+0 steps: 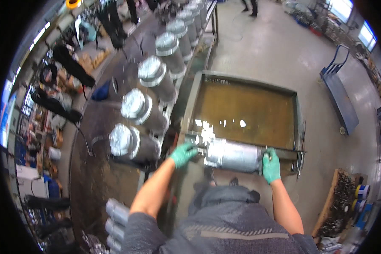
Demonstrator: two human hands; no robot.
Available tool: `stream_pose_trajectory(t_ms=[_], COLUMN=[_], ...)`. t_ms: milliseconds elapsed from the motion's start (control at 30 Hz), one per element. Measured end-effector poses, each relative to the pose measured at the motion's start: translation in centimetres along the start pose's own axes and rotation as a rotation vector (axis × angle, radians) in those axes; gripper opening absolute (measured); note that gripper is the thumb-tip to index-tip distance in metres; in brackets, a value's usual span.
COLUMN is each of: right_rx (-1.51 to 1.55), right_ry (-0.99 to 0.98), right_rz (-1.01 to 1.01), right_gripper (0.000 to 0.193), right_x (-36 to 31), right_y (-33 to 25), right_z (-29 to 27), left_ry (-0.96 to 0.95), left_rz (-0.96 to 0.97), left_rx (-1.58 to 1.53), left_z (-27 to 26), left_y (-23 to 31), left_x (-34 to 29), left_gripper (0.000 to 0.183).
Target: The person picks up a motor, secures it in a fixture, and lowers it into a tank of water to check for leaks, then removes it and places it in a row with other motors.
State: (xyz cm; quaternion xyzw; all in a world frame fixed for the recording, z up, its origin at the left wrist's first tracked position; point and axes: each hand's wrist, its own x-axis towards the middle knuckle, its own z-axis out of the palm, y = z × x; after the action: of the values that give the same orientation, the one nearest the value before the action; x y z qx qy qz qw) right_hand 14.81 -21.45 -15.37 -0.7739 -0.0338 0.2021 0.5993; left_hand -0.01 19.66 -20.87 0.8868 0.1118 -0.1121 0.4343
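A grey metal cylinder lies sideways in front of me, at the near edge of a rectangular metal tank with brownish liquid in it. My left hand, in a green glove, is closed on the narrow left end of the cylinder. At the opposite end, my gloved right hand grips the cylinder with its fingers wrapped on the dark end part. Whether the cylinder rests on the tank's edge or is held just above it, I cannot tell.
To the left, several upright metal cylinders with silvery wrapped tops line the dark workbench. More grey cylinders lie at lower left. A blue flatbed trolley stands on the floor at right, near a wooden-sided box. Far off, a person's legs show.
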Motion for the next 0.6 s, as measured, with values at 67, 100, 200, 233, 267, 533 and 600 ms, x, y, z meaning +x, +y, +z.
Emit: stream_pose_trajectory(t_ms=[67,100,200,233,267,533,600], right_rx=[-0.002,-0.006,0.032,0.037,0.006,-0.07,-0.084], right_ry=[-0.002,-0.011,-0.002,0.008,0.042,0.085,0.087], right_rz=[-0.039,-0.067,-0.104,-0.097,-0.086,-0.095,-0.106], right_gripper=[0.013,0.014,0.014,0.013,0.013,0.014,0.015], right_x=[-0.2,-0.6,0.0,-0.3,-0.2,0.2,0.2], right_y=[-0.5,-1.3,0.9,0.0,-0.2,0.8,0.1], right_z=[0.8,1.3,0.5,0.8,0.7,0.7,0.9], left_ry=[-0.065,-0.098,-0.209,-0.187,-0.175,-0.123,0.021], left_rz=[-0.077,-0.08,-0.151,-0.134,-0.178,-0.571,-0.137], left_rx=[-0.112,-0.157,-0.39,-0.355,-0.331,-0.353,0.035], left_z=[-1.1,-2.0,-3.7,-3.4,-3.2,-0.9,0.7], left_y=[1.1,2.0,6.7,5.7,6.6,3.7,-1.0], left_x=[-0.9,-1.7,-1.8,-1.4,-0.8,2.7,2.0], left_gripper=[0.051,0.05,0.044,0.042,0.041,0.046,0.058])
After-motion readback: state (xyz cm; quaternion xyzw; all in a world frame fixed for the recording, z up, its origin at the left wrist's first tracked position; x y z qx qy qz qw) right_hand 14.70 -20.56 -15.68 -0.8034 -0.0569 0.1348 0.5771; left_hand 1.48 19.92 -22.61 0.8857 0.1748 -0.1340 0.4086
